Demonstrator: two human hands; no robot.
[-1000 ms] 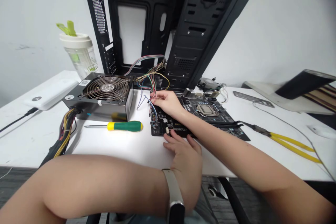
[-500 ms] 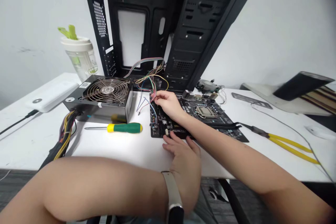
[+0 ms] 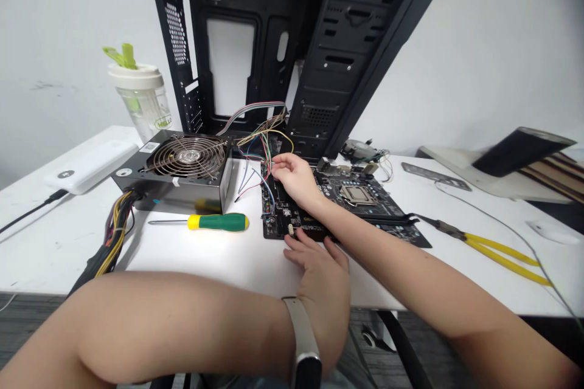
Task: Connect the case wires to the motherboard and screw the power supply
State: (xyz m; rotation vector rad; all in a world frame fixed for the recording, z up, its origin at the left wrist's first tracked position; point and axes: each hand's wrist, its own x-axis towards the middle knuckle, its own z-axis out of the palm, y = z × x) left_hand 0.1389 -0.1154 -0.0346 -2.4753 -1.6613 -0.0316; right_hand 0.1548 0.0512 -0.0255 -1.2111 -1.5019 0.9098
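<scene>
A black motherboard (image 3: 298, 232) lies flat on the white table, its square processor (image 3: 358, 196) showing right of centre. My right hand (image 3: 297, 182) reaches over its far left part, thumb and fingers pinched on thin coloured wires (image 3: 266, 149) that trail from the computer case (image 3: 314, 91). The very tips and any plug between them are too small to make out. My left hand (image 3: 322, 279), with a watch band (image 3: 302, 328) on the wrist, rests fingers apart at the board's near edge, beside a small white connector (image 3: 291, 230). Loose wire ends (image 3: 249, 185) hang left of the board.
Left of the board stand a power supply (image 3: 182, 173) with a fan grille and a green-yellow screwdriver (image 3: 219, 222). Farther left are a white power bank (image 3: 93, 161) and a lidded cup (image 3: 141, 97). Yellow-handled pliers (image 3: 497, 252) lie to the right, their tips near the board's corner.
My right fingertips have shifted slightly to the right and away from me at the wires. A loose wire end has swung a little left. My left hand stays in place.
</scene>
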